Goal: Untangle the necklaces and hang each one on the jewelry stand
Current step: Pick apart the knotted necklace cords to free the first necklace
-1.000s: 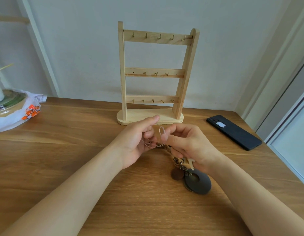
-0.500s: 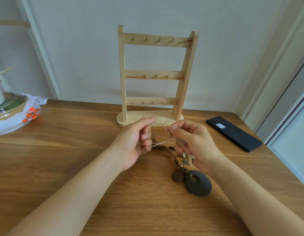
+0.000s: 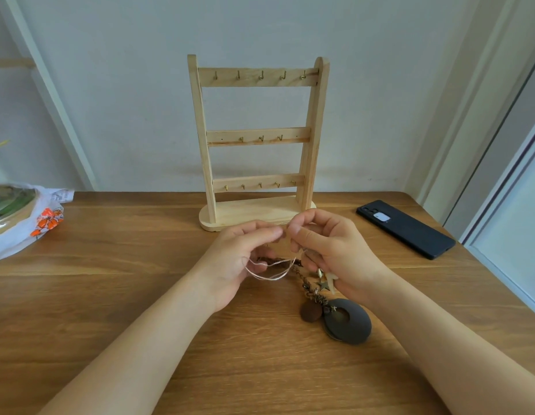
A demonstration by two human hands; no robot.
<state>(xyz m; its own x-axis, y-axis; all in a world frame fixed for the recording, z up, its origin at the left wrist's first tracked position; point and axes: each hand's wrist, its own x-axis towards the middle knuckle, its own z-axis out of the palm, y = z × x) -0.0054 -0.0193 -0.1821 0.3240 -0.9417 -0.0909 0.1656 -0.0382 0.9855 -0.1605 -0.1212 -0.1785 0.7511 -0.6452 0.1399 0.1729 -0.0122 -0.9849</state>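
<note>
Nothing hangs on the stand (image 3: 248, 212) yet: all 3 rails of hooks are bare. The necklaces (image 3: 305, 284) lie knotted just in front of it, pendants resting on the table (image 3: 110, 295). The left hand (image 3: 239, 259) and right hand (image 3: 332, 253) each pinch the pale cord (image 3: 269, 275), fingers curled. I'd say the untangling is barely underway.

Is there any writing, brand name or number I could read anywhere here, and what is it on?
None can be read.
The white bag: faint grey print by its top edge, too blurred to read; its orange marks look like a pattern.
The black phone: a pale patch on the back, no legible words.
The wooden jewelry stand: no lettering visible.
</note>
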